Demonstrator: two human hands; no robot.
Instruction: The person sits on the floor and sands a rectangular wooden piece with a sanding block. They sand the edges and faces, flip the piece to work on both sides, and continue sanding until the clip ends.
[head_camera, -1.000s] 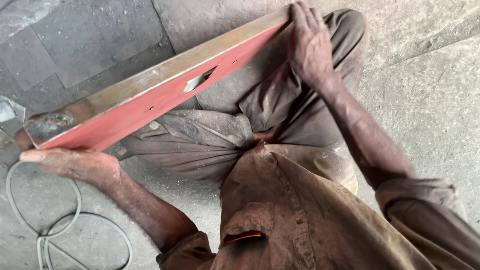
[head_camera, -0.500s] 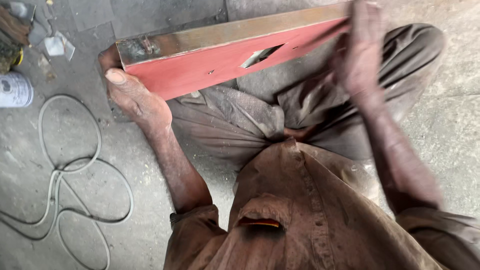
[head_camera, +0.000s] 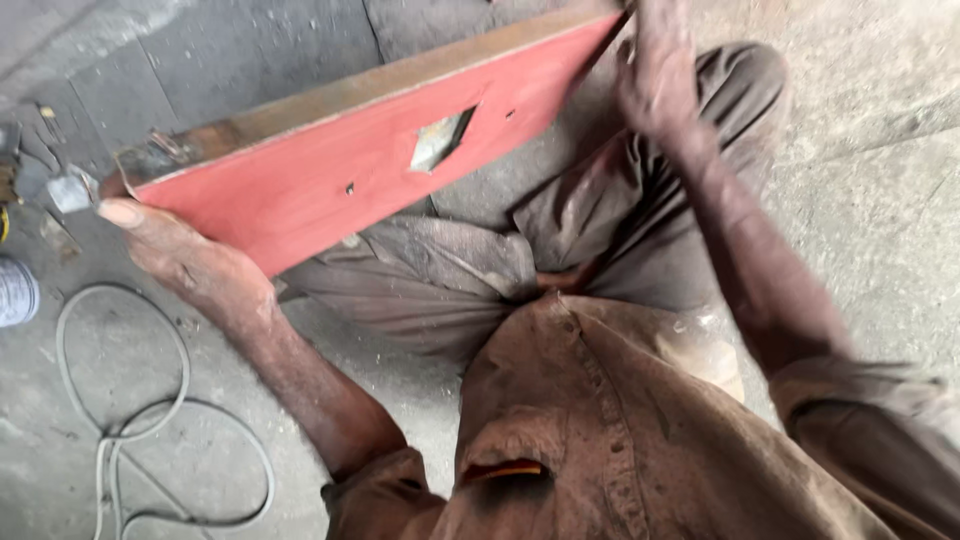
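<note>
Left hand (head_camera: 185, 262) fingers are wrapping the lower left end of the red metal beam (head_camera: 330, 180); right hand (head_camera: 655, 80) is clasping its far upper end. Beam is spanning the person's lap above the concrete floor (head_camera: 880, 230). Looks heavy, rigid, rough-edged; the two-end grip probably suits it.

Red beam (head_camera: 330, 180) now more upturned

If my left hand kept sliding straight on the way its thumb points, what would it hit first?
The left hand points up-left past the red metal beam end. First in that line looks like the small grey metal scrap on the floor, though depth is unclear.
</note>
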